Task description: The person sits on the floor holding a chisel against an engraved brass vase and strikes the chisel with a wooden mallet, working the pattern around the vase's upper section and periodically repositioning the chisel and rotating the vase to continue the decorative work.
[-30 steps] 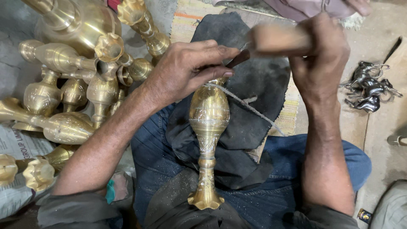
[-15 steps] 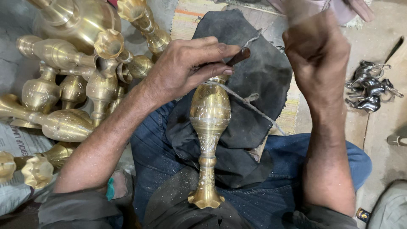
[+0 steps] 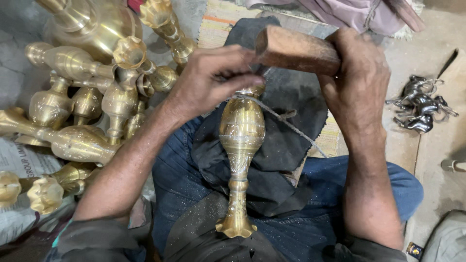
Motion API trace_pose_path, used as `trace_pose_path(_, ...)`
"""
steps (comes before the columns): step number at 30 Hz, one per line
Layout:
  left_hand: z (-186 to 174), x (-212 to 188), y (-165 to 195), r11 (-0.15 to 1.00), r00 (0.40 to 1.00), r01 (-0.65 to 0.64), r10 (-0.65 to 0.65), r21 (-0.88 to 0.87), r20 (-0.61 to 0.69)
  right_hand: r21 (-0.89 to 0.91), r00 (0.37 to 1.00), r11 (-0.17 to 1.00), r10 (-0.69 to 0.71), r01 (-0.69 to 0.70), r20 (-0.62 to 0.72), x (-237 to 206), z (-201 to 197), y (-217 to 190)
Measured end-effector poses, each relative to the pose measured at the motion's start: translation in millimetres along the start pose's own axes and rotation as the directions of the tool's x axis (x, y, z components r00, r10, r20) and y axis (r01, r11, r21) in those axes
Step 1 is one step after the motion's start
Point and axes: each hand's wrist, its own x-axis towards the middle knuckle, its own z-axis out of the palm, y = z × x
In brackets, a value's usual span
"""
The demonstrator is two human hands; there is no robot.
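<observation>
Gripping wooden mallet (image 3: 297, 49) right hand (image 3: 361, 80); left hand (image 3: 213, 82) steadying brass vase (image 3: 241, 145)

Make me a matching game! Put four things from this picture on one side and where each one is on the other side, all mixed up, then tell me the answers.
Things:
1. engraved brass vase
2. brown wooden mallet
3. small silver horse figurines
4. heap of shiny brass vases

Places:
A. on the floor at the picture's right
B. piled at the picture's left
C. lying on the dark cloth over the lap
D. held in the right hand

Pairs: 1-C, 2-D, 3-A, 4-B
</observation>
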Motion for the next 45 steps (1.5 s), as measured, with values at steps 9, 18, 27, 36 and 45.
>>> trace_pose_path(9,-2.7,-33.7,-12.6,0.817,0.767,0.164,-0.458,-0.552,-0.450,0.422,0.916,0.850,0.156,-0.316,0.370,-7.4,54.3,-37.8)
trace_pose_path(18,13.3,-16.5,9.1,0.985,0.965,-0.141,0.115,-0.096,-0.235,0.607,0.652,0.280,0.100,-0.744,0.752,-6.9,57.0,-5.7)
trace_pose_path(27,6.5,-0.3,10.9,0.987,0.986,-0.154,0.156,0.038,-0.052,0.322,0.994,0.941,0.108,-0.106,0.012,-7.2,21.7,21.7)
trace_pose_path(36,5.4,-1.7,10.9,0.989,0.986,-0.146,0.147,0.015,-0.084,0.388,0.961,0.922,0.114,-0.008,-0.251,-1.0,-3.2,22.1)
trace_pose_path(45,6.9,0.3,10.7,0.989,0.987,-0.143,0.145,0.027,-0.064,0.296,0.955,0.937,-0.100,0.185,-0.281,-9.8,10.7,33.0)
